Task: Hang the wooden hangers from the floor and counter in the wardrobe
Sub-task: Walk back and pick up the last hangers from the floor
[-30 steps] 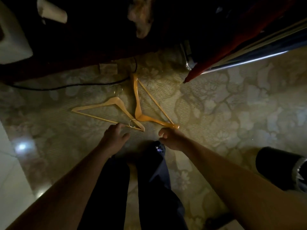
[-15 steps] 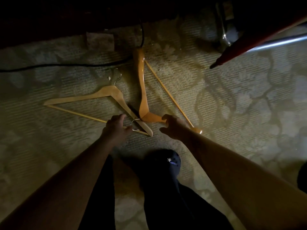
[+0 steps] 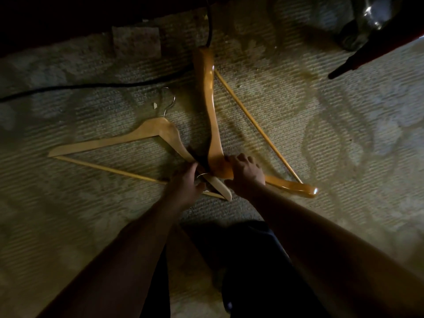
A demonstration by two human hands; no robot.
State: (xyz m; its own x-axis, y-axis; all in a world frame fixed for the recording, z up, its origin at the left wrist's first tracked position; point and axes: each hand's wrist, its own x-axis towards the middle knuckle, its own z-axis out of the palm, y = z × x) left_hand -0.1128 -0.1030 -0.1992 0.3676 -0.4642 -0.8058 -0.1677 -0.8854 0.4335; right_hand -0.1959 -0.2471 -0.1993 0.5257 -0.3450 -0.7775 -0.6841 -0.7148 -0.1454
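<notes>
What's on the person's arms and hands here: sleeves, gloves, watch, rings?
Nothing visible. The left forearm and right forearm are bare to the frame edge, with no sleeves or cuffs. The left hand and right hand are ungloved. No watch, bracelet or ring shows, though the light is dim. Dark trousers show below the arms.

Two wooden hangers, pale hanger [image 3: 114,140], amber hanger [image 3: 207,92]; two hands, left hand [image 3: 185,182], right hand [image 3: 246,174]; one black cable [image 3: 91,86]
</notes>
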